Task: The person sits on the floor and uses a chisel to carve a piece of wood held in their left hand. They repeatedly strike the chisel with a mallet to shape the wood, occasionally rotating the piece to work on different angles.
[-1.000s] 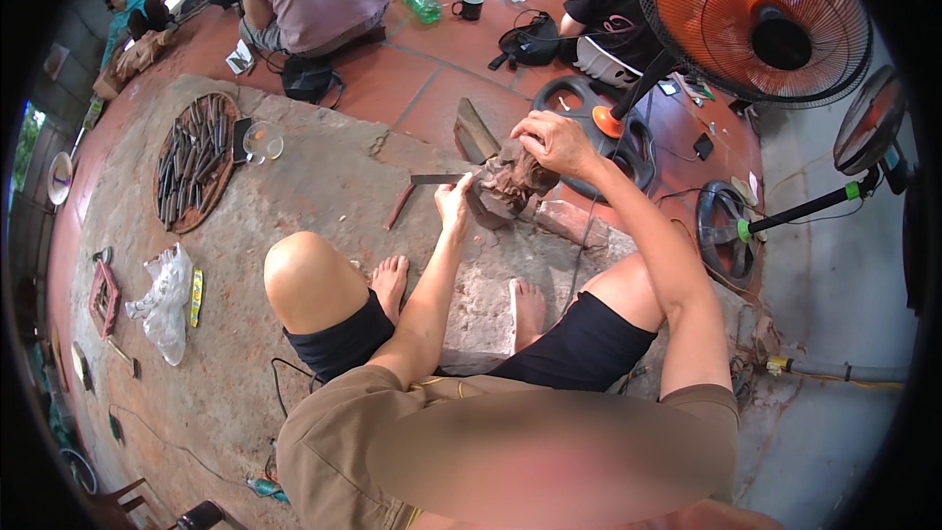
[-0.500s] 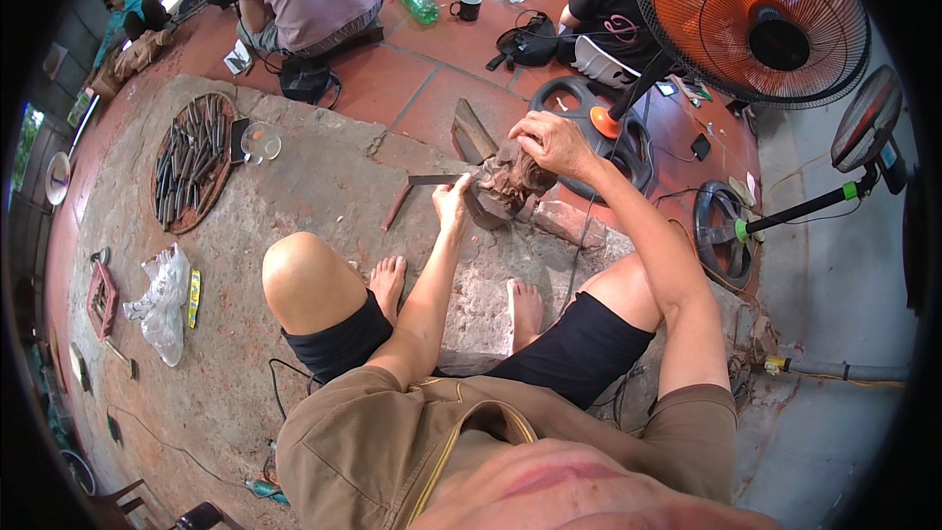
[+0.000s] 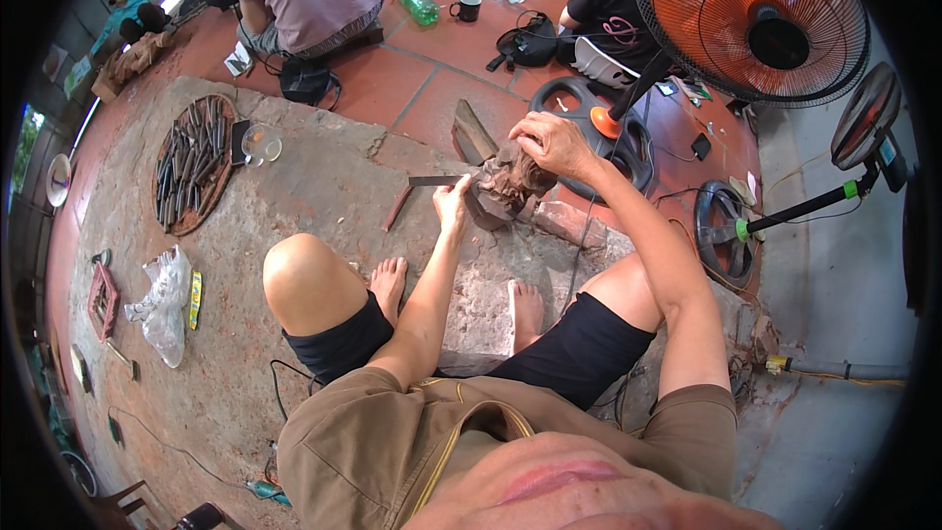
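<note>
A brown carved wooden piece, with uneven, rounded forms, stands in front of me beyond my feet. My left hand is closed at its near left side, pinching a flat, dark, straight tool, perhaps a chisel or file. The tool points left, and its other end is hidden by my fingers and the carving. My right hand rests on the carving's upper right with its fingers bent round the top. Behind the carving a wooden board leans. A thin reddish-brown stick lies left of it.
To the left, a round basket holds several dark tools beside a clear cup. A plastic bag lies nearer. At right stand a large orange fan and a smaller fan. Other people sit farther back; cables cross the ground.
</note>
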